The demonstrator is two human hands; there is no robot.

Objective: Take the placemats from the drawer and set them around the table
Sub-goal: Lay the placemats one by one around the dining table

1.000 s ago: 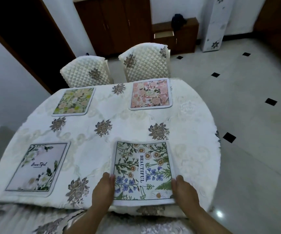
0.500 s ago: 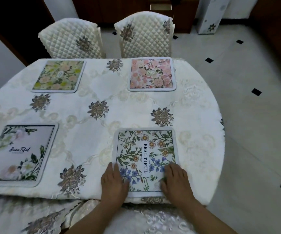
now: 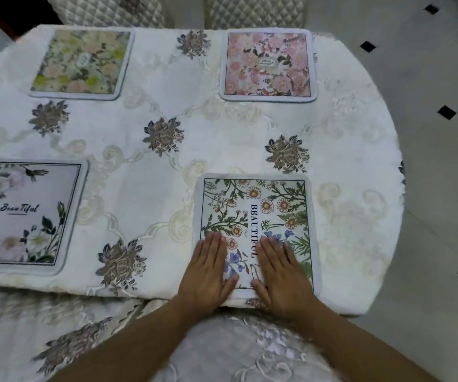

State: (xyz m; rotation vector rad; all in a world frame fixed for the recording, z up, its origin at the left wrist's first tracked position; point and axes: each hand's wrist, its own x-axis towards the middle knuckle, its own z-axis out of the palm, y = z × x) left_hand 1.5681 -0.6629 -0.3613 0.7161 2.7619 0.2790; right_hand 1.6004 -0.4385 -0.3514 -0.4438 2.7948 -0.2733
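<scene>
Daisy placemat [image 3: 266, 213]: we see it lying flat at the near edge of the table [image 3: 360, 216], right of centre, with the word BEAUTIFUL printed down its middle.
Left hand [image 3: 208, 274]: we have it palm down on the mat's near left part, fingers straight and together, gripping nothing.
Right hand [image 3: 280, 277]: palm down on the near right part of the same mat, fingers flat and slightly spread, also gripping nothing; the two hands lie side by side, apart.
White-flower placemat [image 3: 27, 213]: flat at the near left, well apart from the daisy one; we see its left side cut by the frame.
Pink placemat [image 3: 267, 64]: flat at the far right.
Green-yellow placemat [image 3: 82, 63]: flat at the far left.
Tablecloth [image 3: 139, 175]: white with grey embroidered flowers, under all four mats.
Chairs [image 3: 252, 11]: two quilted backs just beyond the far edge.
</scene>
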